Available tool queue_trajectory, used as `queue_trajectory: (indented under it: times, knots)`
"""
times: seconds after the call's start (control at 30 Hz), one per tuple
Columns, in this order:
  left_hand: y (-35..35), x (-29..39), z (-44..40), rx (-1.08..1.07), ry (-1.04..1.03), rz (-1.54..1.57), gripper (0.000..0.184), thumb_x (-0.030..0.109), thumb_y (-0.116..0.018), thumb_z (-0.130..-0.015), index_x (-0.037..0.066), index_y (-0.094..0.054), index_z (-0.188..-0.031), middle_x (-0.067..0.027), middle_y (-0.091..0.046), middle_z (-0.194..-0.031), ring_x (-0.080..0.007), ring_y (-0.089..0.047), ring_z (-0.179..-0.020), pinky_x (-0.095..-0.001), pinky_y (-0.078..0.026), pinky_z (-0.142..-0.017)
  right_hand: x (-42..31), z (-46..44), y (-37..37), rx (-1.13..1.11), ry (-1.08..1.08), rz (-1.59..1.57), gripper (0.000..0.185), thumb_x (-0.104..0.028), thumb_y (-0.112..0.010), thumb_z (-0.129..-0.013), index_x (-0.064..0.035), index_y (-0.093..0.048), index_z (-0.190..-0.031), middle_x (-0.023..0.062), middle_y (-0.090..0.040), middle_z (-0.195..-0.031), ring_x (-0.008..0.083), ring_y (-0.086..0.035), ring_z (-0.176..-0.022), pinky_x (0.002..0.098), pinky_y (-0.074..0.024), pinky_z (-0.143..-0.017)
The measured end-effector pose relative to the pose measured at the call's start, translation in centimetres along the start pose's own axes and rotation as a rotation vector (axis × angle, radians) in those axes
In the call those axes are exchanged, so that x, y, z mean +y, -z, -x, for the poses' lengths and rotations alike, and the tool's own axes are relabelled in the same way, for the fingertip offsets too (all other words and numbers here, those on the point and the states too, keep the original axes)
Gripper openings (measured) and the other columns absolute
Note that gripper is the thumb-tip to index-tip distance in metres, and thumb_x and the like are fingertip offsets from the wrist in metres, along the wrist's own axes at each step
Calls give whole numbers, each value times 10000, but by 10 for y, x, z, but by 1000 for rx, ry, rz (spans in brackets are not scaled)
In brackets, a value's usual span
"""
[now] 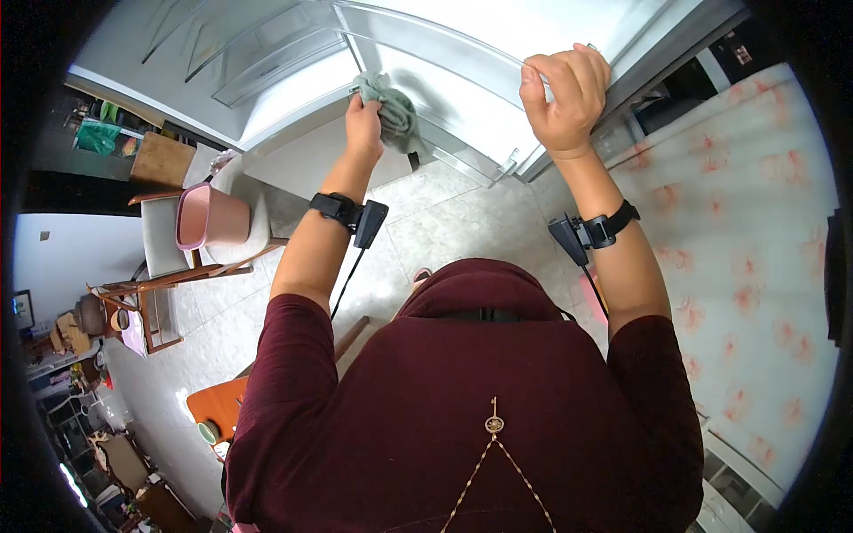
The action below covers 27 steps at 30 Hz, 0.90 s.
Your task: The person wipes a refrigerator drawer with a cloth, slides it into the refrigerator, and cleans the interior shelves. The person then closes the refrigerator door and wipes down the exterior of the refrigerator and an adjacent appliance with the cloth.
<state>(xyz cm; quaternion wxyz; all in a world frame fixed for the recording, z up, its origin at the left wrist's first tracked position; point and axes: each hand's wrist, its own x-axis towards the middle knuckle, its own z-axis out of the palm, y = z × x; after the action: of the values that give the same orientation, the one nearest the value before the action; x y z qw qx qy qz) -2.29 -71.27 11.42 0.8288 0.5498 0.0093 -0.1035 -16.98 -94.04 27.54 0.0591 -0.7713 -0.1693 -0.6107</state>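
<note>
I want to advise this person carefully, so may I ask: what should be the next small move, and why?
Perhaps the left hand should slide the green cloth lightly along the white panel: it holds the cloth bunched close by, while the right hand shows no cloth. Whether the cloth touches the panel is unclear.

Fingers of the left hand [364, 129] partly hidden at the green cloth [391, 105]! Maroon shirt [480, 373] covers most of one foot [421, 275], and the gold necklace [494, 426] runs off the bottom edge!
</note>
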Motion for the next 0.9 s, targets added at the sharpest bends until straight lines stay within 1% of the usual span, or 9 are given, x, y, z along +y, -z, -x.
queue_trajectory:
  times: [0.1, 0.2, 0.23, 0.33, 0.37, 0.5, 0.6, 0.7, 0.9]
  knots:
    - [12, -27, -1, 85, 26, -270, 303, -19, -448, -807, 16, -555, -1089, -90, -609, -908, -203, -591, -867, -345, -487, -748, -2, -3, 1, -2, 13, 3, 50, -160, -623, -779, -111, -625, -786, 11, -543, -681, 209, -524, -678, 391, -428, -828]
    - [24, -60, -2, 68, 61, -542, 427, 125, -609, -799, -6, -487, -1187, -192, -564, -1106, -281, -590, -949, -377, -491, -795, 0, -2, -3, 22, 3, 7, 82, -221, -637, -776, -147, -613, -753, -1, -523, -708, 210, -520, -708, 386, -425, -812]
    - [21, -63, 0, 55, -17, -760, 597, 210, -703, -752, -5, -429, -1237, -248, -470, -1232, -340, -556, -1037, -409, -473, -864, 0, -2, -3, 20, 4, 5, 82, -221, -637, -776, -147, -613, -753, -1, -523, -708, 210, -520, -708, 386, -425, -812]
    - [18, -64, 12, -71, -25, -1019, 682, 268, -723, -732, -1, -394, -1265, -269, -400, -1286, -389, -502, -1113, -425, -451, -910, 0, -1, -2, 16, -4, -10, 80, -218, -635, -775, -146, -610, -750, -4, -521, -702, 201, -518, -703, 386, -425, -816]
    - [23, -67, 6, -85, -39, -1127, 667, 231, -724, -714, 4, -411, -1259, -249, -514, -1181, -390, -544, -1059, -419, -466, -884, 0, 0, -2, 18, -2, 1, 77, -216, -634, -775, -147, -609, -751, -5, -519, -699, 198, -516, -697, 385, -426, -814]
    - [20, -43, 3, -227, -49, -1385, 586, 170, -732, -681, 7, -485, -1187, -210, -620, -1011, -384, -592, -972, -425, -477, -846, 1, -1, -2, 27, 12, 5, 76, -213, -620, -788, -146, -607, -756, -5, -509, -689, 197, -508, -683, 377, -421, -815]
    - [-6, -20, 16, -284, -56, -1155, 330, 49, -640, -744, -7, -575, -1062, -166, -656, -967, -311, -630, -886, -356, -494, -792, 0, -1, -1, 23, 11, -4, 83, -215, -612, -797, -143, -603, -757, -1, -502, -686, 200, -504, -682, 378, -417, -819]
    - [-22, -15, 1, -91, -65, -198, 313, -32, -583, -767, 17, -576, -1076, -97, -636, -980, -192, -612, -881, -312, -495, -769, -2, -3, 1, 8, -2, -4, 93, -219, -607, -805, -140, -600, -757, 3, -497, -687, 205, -500, -682, 384, -416, -820]
    - [-60, 28, -57, 38, -212, 208, 344, -52, -554, -793, 14, -503, -1127, -93, -608, -989, -198, -599, -878, -320, -494, -748, -6, -3, 2, -28, -30, 0, 112, -232, -601, -818, -137, -598, -759, 6, -494, -691, 210, -498, -680, 394, -415, -824]
